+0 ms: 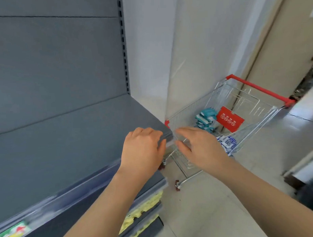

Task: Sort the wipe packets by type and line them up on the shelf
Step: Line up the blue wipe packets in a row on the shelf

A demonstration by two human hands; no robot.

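Packets [206, 119] lie in the cart [257, 88], beyond the right hand [201, 147].

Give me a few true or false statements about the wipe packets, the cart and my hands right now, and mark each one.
1. The teal wipe packets lie in the cart. True.
2. The right hand holds a packet. False: its fingers are stretched out and hold nothing, over the near end of the cart.
3. The cart's handle is red. True.
4. Wipe packets are lined up on the grey shelf. False: the packets in view are all in the cart.
5. The left hand is at the right front corner of the grey shelf. True.
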